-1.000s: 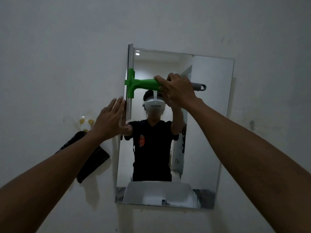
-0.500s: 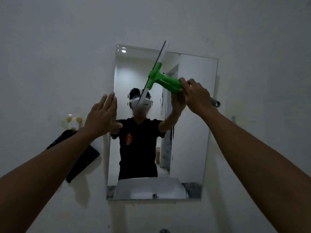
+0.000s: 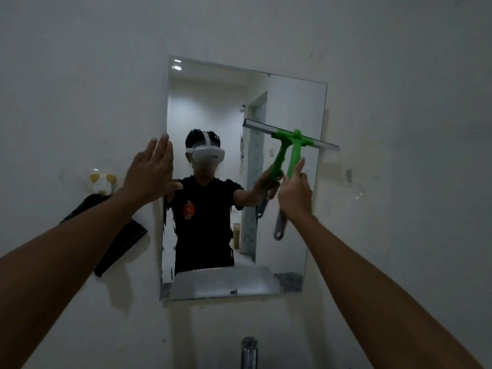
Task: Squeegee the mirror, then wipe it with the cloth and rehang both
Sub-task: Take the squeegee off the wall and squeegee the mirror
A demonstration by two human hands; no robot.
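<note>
- Head view: left hand point(image 3: 149, 177) flat, fingers straight, at mirror point(image 3: 213, 107) left edge.
- Right hand point(image 3: 294, 194) gripping green squeegee point(image 3: 294, 145).
- Black cloth point(image 3: 119, 235) hanging left, under hook point(image 3: 102, 182); tap point(image 3: 249, 351) below.

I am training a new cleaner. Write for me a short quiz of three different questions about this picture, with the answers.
1. True or false: the squeegee has its blade lying roughly level across the right part of the mirror.
2. Which hand grips the squeegee's handle? A) left hand B) right hand C) both
3. Fill in: the black cloth hangs on the wall to the ____ of the mirror.

Key
1. True.
2. B: the right hand grips it; the left hand lies flat at the mirror's left edge.
3. Left, under a small hook.
</note>
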